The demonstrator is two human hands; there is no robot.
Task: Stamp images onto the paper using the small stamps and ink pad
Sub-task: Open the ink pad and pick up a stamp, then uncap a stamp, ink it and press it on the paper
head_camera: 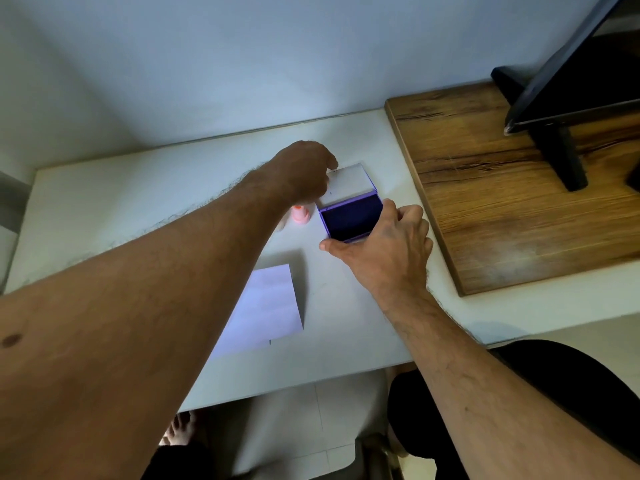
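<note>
Head view. I find the ink pad (pixel 351 218) lying open on the white worktop (pixel 104 202), its dark inked face exposed and its pale lid (pixel 349 183) folded back toward the wall. My right hand (pixel 384 244) grips the pad's base, thumb along the near edge and fingers curled round the far-right side. My left hand (pixel 304 168) rests on the lid's left edge; its fingers are turned away from the camera, so I cannot tell whether they pinch the lid or merely press it. A pink stamp (pixel 300 214) stands just left of the pad, untouched. The paper (pixel 263 310) lies nearer me, apart from the pad and unmarked as far as I can see.

Judgement: the opening step is about complete. Next, the left hand must take up a stamp and press it squarely onto the ink.
</note>
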